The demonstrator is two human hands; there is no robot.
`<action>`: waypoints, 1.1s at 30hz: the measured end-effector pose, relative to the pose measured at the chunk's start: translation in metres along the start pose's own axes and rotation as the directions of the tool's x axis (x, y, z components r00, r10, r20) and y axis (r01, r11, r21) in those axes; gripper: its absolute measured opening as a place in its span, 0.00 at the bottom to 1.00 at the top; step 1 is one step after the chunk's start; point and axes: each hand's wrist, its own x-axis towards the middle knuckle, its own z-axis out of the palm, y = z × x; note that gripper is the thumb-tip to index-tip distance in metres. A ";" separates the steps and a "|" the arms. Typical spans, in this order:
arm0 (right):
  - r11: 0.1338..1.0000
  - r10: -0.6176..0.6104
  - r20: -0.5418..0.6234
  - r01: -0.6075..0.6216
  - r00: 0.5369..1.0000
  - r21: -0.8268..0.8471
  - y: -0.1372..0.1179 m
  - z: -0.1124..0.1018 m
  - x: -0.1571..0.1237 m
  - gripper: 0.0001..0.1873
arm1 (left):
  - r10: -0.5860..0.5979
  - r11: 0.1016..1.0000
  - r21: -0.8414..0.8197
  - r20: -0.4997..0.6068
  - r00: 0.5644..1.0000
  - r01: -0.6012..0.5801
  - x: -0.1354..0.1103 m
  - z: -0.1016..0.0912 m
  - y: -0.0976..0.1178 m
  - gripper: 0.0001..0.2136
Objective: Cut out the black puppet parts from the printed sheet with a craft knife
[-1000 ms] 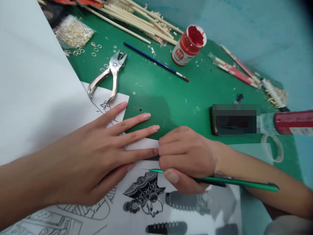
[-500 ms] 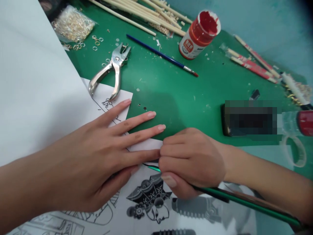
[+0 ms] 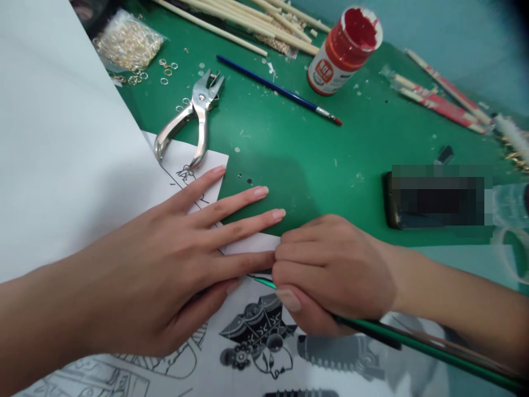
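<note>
My left hand [image 3: 177, 259] lies flat with fingers spread, pressing on white paper sheets. Its index fingertip touches my right hand [image 3: 330, 270], whose fingers are closed around a slim, shiny green tool [image 3: 421, 347] with a pointed tip. The tip rests at the paper's edge beside my left thumb; the long shaft runs back under my right wrist. I cannot tell the tool's exact kind. Below both hands is a printed sheet [image 3: 210, 380] with black-and-grey figures, one wearing an ornate headdress. A smaller white piece with line drawing [image 3: 215, 160] shows under my left fingers.
A silver hole punch [image 3: 200, 99] lies beyond my left hand. Behind are a blue paintbrush [image 3: 268, 82], a red paint jar [image 3: 330, 66], wooden sticks [image 3: 248, 25] and a bag of metal rings [image 3: 130, 41]. A phone [image 3: 390, 201] and wrapped chopsticks [image 3: 446, 110] are at right.
The view has shifted slightly, so the table items sit a little differently in frame. Both hands keep nearly the same pose and the green tool stays in my right hand.
</note>
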 end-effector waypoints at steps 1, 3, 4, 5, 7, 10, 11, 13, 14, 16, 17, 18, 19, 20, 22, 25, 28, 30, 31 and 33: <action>1.000 0.008 0.018 -0.008 1.000 -0.009 -0.001 -0.001 0.000 0.21 | 0.002 1.000 0.000 -0.002 1.000 -0.002 0.000 0.000 0.000 0.25; 1.000 0.019 0.062 -0.017 0.998 -0.024 -0.001 -0.003 0.001 0.22 | -0.004 1.000 -0.007 -0.008 1.000 0.004 0.001 0.000 0.000 0.24; 1.000 0.015 0.078 -0.013 0.997 -0.025 -0.001 -0.004 0.001 0.22 | -0.011 1.000 -0.013 -0.016 1.000 0.011 0.001 0.001 0.001 0.23; 1.000 0.006 0.089 -0.004 0.996 -0.025 0.000 -0.004 0.001 0.22 | -0.014 1.000 -0.017 -0.018 1.000 0.014 0.001 0.001 0.001 0.23; 0.999 -0.022 0.093 0.025 0.995 -0.028 0.001 -0.005 0.000 0.23 | -0.016 1.000 -0.008 -0.013 1.000 0.016 0.000 0.001 0.001 0.23; 0.998 -0.054 0.111 0.058 0.992 -0.037 0.004 -0.007 -0.001 0.23 | -0.001 1.000 0.018 -0.010 1.000 0.001 0.000 0.001 0.001 0.24; 0.997 -0.058 0.123 0.064 0.991 -0.041 0.005 -0.008 -0.001 0.24 | 0.001 1.000 0.026 -0.012 1.000 -0.001 0.000 0.001 0.001 0.24; 0.996 -0.068 0.147 0.076 0.987 -0.052 0.005 -0.009 -0.002 0.24 | 0.002 0.999 0.034 -0.024 1.000 -0.001 0.000 0.001 0.001 0.24; 0.995 -0.074 0.156 0.083 0.985 -0.056 0.006 -0.010 -0.002 0.24 | 0.000 0.999 0.033 -0.028 1.000 0.001 0.000 0.002 0.001 0.24; 0.993 -0.086 0.162 0.097 0.983 -0.060 0.006 -0.011 -0.002 0.25 | -0.007 1.000 0.017 -0.023 1.000 0.007 0.000 0.002 0.001 0.24; 0.993 -0.090 0.164 0.101 0.982 -0.059 0.007 -0.012 -0.002 0.25 | -0.011 1.000 0.006 -0.020 1.000 0.011 0.000 0.002 0.002 0.23; 0.993 -0.094 0.164 0.104 0.982 -0.056 0.007 -0.012 -0.002 0.25 | -0.014 1.000 -0.003 -0.017 1.000 0.014 0.000 0.002 0.002 0.23; 0.993 -0.096 0.167 0.105 0.981 -0.051 0.008 -0.012 -0.003 0.25 | -0.017 1.000 -0.009 -0.016 1.000 0.016 0.000 0.002 0.002 0.23; 0.993 -0.096 0.170 0.106 0.981 -0.049 0.008 -0.012 -0.003 0.25 | -0.018 1.000 -0.011 -0.018 1.000 0.017 0.000 0.001 0.002 0.23; 0.993 -0.098 0.177 0.107 0.979 -0.046 0.009 -0.013 -0.003 0.25 | -0.016 1.000 -0.003 -0.024 1.000 0.016 0.000 0.002 0.002 0.23; 0.993 -0.096 0.196 0.108 0.976 -0.052 0.009 -0.013 -0.004 0.25 | 0.000 0.999 0.052 -0.053 0.999 0.003 0.000 0.004 0.001 0.23; 0.993 -0.090 0.221 0.104 0.971 -0.053 0.009 -0.015 -0.004 0.25 | 0.019 0.995 0.100 -0.074 0.997 -0.012 0.000 0.007 0.000 0.24; 0.993 -0.089 0.223 0.103 0.971 -0.050 0.009 -0.015 -0.003 0.25 | 0.022 0.995 0.101 -0.072 0.997 -0.014 0.000 0.008 0.000 0.23; 0.994 -0.088 0.222 0.101 0.971 -0.047 0.009 -0.015 -0.003 0.25 | 0.023 0.995 0.100 -0.073 0.997 -0.016 -0.001 0.008 0.000 0.23; 0.995 -0.083 0.219 0.095 0.972 -0.044 0.010 -0.015 -0.003 0.25 | 0.026 0.995 0.102 -0.076 0.997 -0.018 0.000 0.009 0.000 0.23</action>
